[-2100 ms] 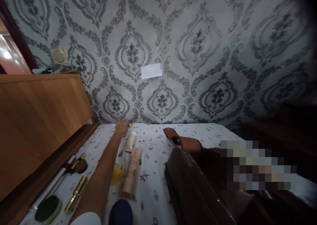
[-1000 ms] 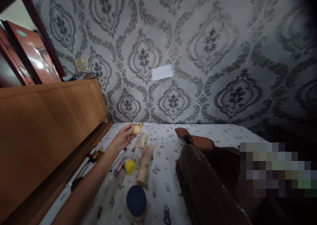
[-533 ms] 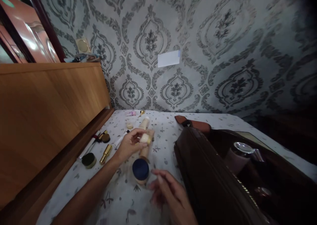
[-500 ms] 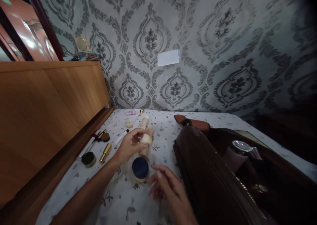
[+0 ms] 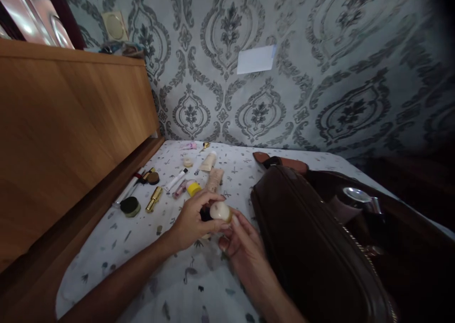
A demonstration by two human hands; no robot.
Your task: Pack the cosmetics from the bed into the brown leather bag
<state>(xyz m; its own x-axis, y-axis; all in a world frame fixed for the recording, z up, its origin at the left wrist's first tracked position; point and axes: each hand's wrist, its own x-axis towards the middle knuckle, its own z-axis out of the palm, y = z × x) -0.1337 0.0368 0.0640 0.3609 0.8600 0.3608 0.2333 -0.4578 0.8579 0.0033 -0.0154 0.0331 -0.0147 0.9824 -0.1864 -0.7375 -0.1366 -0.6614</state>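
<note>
A small jar with a cream-white lid (image 5: 219, 211) and a yellowish side is held up between my two hands. My left hand (image 5: 194, 219) is closed on it, thumb below and fingers above. From the lower right, my right hand (image 5: 245, 247) grips its edge with thumb and fingertips. Behind my left fingers a dark blue lidded jar (image 5: 205, 213) is mostly covered. Just beyond my left hand lie a yellow-capped container (image 5: 194, 188), a pinkish tube (image 5: 180, 189) and a beige tube (image 5: 215, 179).
A dark brown bag (image 5: 302, 237) stands open on the right, with a clear-lidded container (image 5: 355, 196) inside. Left on the patterned sheet are a gold lipstick (image 5: 154, 200), a dark-lidded jar (image 5: 130, 206) and a white tube (image 5: 177, 180). A wooden cabinet (image 5: 78, 124) borders the left.
My left hand has brought the small jar toward me, over the blue-lidded jar. My right hand has come up and taken hold of its edge. The view has tilted down a little.
</note>
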